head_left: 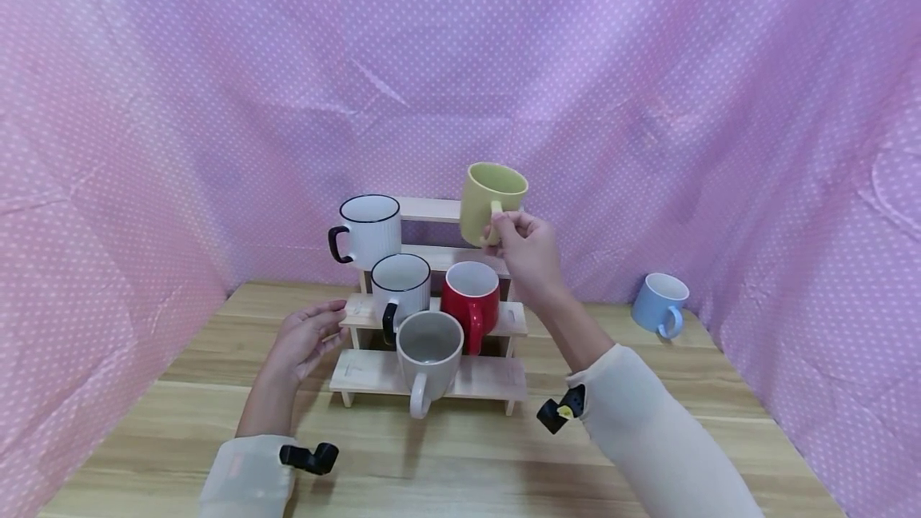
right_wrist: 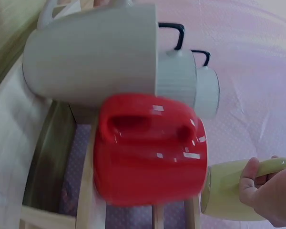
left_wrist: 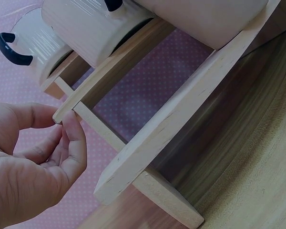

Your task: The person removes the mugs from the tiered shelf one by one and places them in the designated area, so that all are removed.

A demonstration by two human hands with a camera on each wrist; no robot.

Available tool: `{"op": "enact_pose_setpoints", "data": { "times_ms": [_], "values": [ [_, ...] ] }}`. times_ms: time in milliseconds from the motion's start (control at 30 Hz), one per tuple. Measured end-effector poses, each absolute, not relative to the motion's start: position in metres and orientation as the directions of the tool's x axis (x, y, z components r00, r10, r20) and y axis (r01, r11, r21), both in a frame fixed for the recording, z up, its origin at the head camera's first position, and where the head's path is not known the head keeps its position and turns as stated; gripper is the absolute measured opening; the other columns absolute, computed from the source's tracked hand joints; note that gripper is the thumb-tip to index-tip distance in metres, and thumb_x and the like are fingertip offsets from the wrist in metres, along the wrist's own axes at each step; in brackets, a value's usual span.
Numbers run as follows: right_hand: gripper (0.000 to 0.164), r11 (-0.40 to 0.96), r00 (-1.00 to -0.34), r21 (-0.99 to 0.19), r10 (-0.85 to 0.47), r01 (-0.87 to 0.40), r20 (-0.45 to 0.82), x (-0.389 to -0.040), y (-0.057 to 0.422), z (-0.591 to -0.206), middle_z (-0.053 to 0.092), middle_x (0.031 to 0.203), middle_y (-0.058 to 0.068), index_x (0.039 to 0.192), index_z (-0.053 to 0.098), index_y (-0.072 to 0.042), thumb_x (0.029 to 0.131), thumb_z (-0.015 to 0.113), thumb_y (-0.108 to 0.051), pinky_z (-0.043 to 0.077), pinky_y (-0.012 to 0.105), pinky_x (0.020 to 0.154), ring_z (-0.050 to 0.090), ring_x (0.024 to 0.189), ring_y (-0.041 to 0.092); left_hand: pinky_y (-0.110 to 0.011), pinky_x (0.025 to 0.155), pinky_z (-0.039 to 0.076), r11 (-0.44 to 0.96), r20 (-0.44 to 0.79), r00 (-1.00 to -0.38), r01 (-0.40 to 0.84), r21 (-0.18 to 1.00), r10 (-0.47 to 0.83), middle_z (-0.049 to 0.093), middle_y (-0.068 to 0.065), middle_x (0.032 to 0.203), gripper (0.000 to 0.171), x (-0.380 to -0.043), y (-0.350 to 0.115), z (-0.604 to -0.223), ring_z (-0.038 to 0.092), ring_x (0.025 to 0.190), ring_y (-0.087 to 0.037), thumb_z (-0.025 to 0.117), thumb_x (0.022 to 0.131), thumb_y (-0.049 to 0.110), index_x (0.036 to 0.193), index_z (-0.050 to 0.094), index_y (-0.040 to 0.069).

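- Yellow mug (head_left: 475,202) could be tipping – the right hand (head_left: 528,258) is pinching only its handle – or bumping the red mug (head_left: 460,306) if dipping low.
- It is hanging from that hand, by the rack's (head_left: 432,251) upper right, well apart from the left hand (head_left: 309,338).
- Left fingers are pinching the rack's left end.

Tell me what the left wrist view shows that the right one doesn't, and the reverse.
Left wrist view only: the left hand, pinching one tier's end on the stepped pale-wood stand.
Right wrist view only: the right hand, holding a pale yellow mug by its handle, and a glossy red mug.
Both: the stand, two white ribbed mugs with black handles, a greyish-beige mug and the pink dotted cloth.
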State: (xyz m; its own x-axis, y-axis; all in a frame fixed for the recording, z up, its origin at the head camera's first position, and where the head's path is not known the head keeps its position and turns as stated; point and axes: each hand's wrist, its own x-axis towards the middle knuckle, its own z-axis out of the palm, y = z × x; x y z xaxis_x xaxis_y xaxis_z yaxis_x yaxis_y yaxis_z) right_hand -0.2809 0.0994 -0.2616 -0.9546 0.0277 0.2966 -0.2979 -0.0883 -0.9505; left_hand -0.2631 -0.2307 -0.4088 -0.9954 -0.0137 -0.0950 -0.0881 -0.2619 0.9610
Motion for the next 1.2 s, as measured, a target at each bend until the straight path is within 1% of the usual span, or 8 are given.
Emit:
{"op": "enact_pose_setpoints", "data": {
  "times_ms": [133, 200, 333, 467, 567, 733, 1067, 1200],
  "values": [
    [0.018, -0.089, -0.952, -0.948, 0.053, -0.306, 0.302, -0.282, 0.116, -0.260, 0.066, 0.089, 0.010, 0.095, 0.062, 0.002, 0.105, 0.058, -0.013, 0.063, 0.028, 0.077, 0.068, 0.091, 0.029, -0.021, 0.084, 0.060, -0.266, -0.092, -0.996, -0.086, 0.960, -0.012, 0.065, -0.002, 0.106, 0.032, -0.263, -0.230, -0.410, 0.066, 0.090, -0.009, 0.056, 0.104, 0.002, 0.134, 0.053, -0.008],
    [0.017, -0.089, -0.951, -0.947, 0.070, -0.307, 0.302, -0.284, 0.125, -0.259, 0.066, 0.089, 0.010, 0.095, 0.062, 0.001, 0.105, 0.058, -0.013, 0.064, 0.031, 0.079, 0.068, 0.089, 0.028, -0.021, 0.084, 0.060, -0.267, -0.093, -0.996, -0.086, 0.960, -0.013, 0.065, -0.002, 0.106, 0.032, -0.263, -0.230, -0.410, 0.066, 0.090, -0.009, 0.055, 0.104, 0.002, 0.134, 0.053, -0.008],
    [0.018, -0.052, -0.947, -0.949, 0.100, -0.312, 0.306, -0.286, 0.145, -0.260, 0.067, 0.091, 0.010, 0.097, 0.062, 0.001, 0.105, 0.058, -0.015, 0.063, 0.033, 0.083, 0.068, 0.090, 0.025, -0.022, 0.084, 0.060, -0.270, -0.099, -0.995, -0.091, 0.958, -0.016, 0.066, -0.002, 0.106, 0.032, -0.263, -0.230, -0.411, 0.065, 0.090, -0.009, 0.055, 0.104, 0.002, 0.134, 0.053, -0.008],
    [0.022, 0.023, -0.943, -0.950, 0.118, -0.311, 0.312, -0.287, 0.167, -0.262, 0.067, 0.095, 0.009, 0.102, 0.062, 0.003, 0.106, 0.057, -0.017, 0.062, 0.028, 0.082, 0.068, 0.093, 0.024, -0.022, 0.084, 0.061, -0.271, -0.106, -0.994, -0.096, 0.958, -0.022, 0.065, -0.002, 0.106, 0.029, -0.263, -0.230, -0.411, 0.065, 0.089, -0.010, 0.056, 0.103, 0.002, 0.131, 0.056, -0.006],
    [0.022, 0.041, -0.939, -0.950, 0.144, -0.309, 0.311, -0.288, 0.182, -0.264, 0.067, 0.095, 0.009, 0.102, 0.062, 0.004, 0.106, 0.057, -0.017, 0.062, 0.025, 0.081, 0.068, 0.090, 0.021, -0.022, 0.084, 0.061, -0.272, -0.104, -0.994, -0.095, 0.958, -0.019, 0.064, -0.002, 0.105, 0.025, -0.263, -0.231, -0.410, 0.065, 0.089, -0.010, 0.056, 0.103, 0.002, 0.127, 0.060, -0.003],
    [0.021, 0.029, -0.930, -0.951, 0.201, -0.307, 0.307, -0.288, 0.205, -0.271, 0.069, 0.090, 0.008, 0.098, 0.063, 0.005, 0.104, 0.060, -0.016, 0.063, 0.025, 0.077, 0.067, 0.081, 0.017, -0.021, 0.082, 0.061, -0.278, -0.098, -0.995, -0.088, 0.956, -0.022, 0.063, -0.003, 0.104, 0.019, -0.262, -0.232, -0.409, 0.064, 0.087, -0.010, 0.056, 0.103, 0.000, 0.119, 0.065, 0.003],
    [0.022, 0.000, -0.927, -0.961, 0.264, -0.278, 0.268, -0.291, 0.249, -0.299, 0.068, 0.087, 0.007, 0.096, 0.060, 0.008, 0.103, 0.060, -0.013, 0.063, 0.025, 0.077, 0.068, 0.080, 0.017, -0.021, 0.082, 0.061, -0.284, -0.107, -0.994, -0.099, 0.954, -0.015, 0.062, -0.003, 0.103, 0.023, -0.261, -0.231, -0.407, 0.063, 0.086, -0.010, 0.056, 0.103, 0.000, 0.125, 0.062, -0.002],
    [0.020, -0.024, -0.925, -0.967, 0.300, -0.253, 0.234, -0.293, 0.263, -0.312, 0.068, 0.085, 0.006, 0.095, 0.060, 0.007, 0.103, 0.061, -0.012, 0.064, 0.025, 0.075, 0.068, 0.077, 0.015, -0.021, 0.083, 0.060, -0.291, -0.110, -0.994, -0.102, 0.951, -0.011, 0.062, -0.003, 0.104, 0.021, -0.262, -0.231, -0.408, 0.063, 0.087, -0.010, 0.056, 0.103, 0.000, 0.123, 0.064, 0.000]
  ]
}}
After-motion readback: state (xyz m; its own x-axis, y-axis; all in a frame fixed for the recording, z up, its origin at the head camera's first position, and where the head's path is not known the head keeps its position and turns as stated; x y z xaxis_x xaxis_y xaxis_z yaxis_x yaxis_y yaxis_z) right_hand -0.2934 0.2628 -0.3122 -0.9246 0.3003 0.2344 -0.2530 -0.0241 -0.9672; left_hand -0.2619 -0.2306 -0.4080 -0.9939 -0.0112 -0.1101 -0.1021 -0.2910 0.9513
